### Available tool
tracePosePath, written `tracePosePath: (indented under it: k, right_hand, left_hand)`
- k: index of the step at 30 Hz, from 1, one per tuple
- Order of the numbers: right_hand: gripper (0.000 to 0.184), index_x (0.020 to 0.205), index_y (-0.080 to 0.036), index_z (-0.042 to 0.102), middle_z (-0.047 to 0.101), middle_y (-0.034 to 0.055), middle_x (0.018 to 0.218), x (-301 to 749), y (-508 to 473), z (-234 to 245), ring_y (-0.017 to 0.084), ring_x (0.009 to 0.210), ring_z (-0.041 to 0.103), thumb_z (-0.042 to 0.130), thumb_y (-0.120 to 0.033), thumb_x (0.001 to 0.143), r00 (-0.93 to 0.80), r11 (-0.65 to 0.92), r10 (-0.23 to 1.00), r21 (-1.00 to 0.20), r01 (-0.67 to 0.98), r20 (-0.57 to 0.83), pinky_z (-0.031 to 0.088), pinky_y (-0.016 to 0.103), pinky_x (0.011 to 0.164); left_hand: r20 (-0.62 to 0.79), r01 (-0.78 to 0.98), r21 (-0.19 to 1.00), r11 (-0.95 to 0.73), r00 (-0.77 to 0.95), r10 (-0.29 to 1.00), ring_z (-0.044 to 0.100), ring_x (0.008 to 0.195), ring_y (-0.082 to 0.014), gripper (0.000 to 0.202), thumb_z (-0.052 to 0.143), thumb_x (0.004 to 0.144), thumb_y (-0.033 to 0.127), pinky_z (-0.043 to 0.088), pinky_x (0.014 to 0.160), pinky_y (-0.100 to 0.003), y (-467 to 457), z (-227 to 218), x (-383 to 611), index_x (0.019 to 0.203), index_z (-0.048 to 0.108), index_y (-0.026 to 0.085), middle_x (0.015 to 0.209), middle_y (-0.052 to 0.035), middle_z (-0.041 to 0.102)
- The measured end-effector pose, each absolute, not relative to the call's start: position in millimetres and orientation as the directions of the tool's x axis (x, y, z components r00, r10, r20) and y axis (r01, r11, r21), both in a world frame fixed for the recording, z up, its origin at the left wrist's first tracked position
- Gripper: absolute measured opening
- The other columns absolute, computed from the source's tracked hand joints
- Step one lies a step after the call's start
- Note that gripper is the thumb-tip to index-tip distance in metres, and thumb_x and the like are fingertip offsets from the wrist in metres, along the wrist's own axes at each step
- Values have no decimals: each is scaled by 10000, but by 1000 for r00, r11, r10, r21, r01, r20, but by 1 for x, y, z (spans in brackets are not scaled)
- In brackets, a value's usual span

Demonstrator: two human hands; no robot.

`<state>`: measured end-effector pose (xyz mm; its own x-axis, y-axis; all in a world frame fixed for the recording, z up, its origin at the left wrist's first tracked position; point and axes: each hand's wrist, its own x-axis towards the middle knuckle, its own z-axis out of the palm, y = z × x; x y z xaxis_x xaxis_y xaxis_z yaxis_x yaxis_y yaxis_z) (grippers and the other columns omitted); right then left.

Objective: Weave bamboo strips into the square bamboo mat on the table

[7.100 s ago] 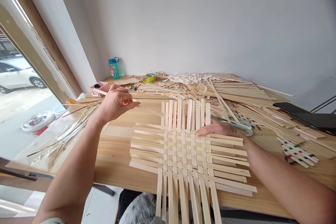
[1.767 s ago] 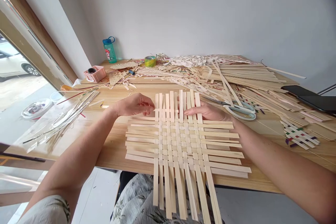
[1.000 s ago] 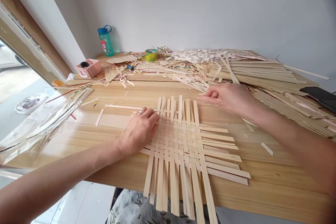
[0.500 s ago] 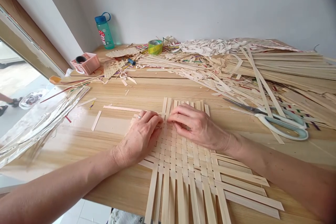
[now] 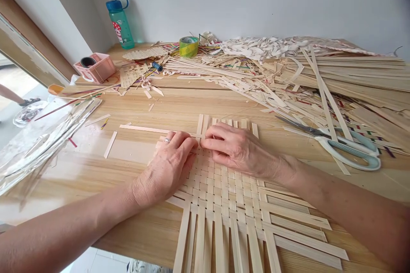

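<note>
Pale bamboo-strip mat (image 5: 221, 187) flat at desk's (image 5: 77, 170) front edge; centre woven tight, strip ends (image 5: 199, 243) unwoven on all sides. Loose strip (image 5: 144, 129) lies along far left side. Left hand (image 5: 163, 170), right hand (image 5: 240, 149) meet at far edge, fingers (image 5: 218, 143) curled on weave; any pinch hidden.

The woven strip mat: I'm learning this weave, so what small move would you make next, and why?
I'd probably nudge the long loose strip snug against the woven mat. It runs out leftward from the mat's far edge, and the left hand and right hand both rest on the weave right beside it, so they could likely hold the strips steady while it is seated.
</note>
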<state>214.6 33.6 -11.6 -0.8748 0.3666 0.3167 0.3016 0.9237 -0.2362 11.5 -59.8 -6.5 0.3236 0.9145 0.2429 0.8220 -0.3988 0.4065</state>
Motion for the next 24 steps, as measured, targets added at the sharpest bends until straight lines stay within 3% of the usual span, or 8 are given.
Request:
tracePosePath:
  k: [8, 14, 24]
  right_hand:
    - [291, 888, -335, 627, 618, 51, 918, 212, 30, -12, 243, 879, 572, 414, -140, 857, -856, 920, 386, -213, 329, 344, 500, 397, 728]
    - [210, 901, -205, 625, 603, 49, 904, 214, 34, -18, 209, 859, 547, 483, -56, 860, -864, 961, 275, -103, 256, 421, 447, 322, 704]
    - [211, 886, -196, 623, 588, 29, 873, 213, 34, -19, 194, 826, 527, 498, -30, 846, -846, 960, 281, -127, 251, 452, 423, 306, 686]
  left_hand:
    - [260, 852, 319, -415, 343, 903, 520, 959, -252, 182, 421, 993, 164, 473, 885, -438, -60, -9, 15, 1103, 564, 194, 1076, -94, 611]
    - [232, 849, 336, -408, 345, 909, 518, 970, -249, 202, 414, 994, 152, 475, 903, -441, -60, -10, 14, 1123, 566, 190, 1098, -95, 607]
    - [196, 863, 329, -383, 334, 922, 512, 985, -253, 219, 416, 994, 144, 473, 932, -454, -61, -6, 15, 1136, 579, 181, 1122, -93, 615]
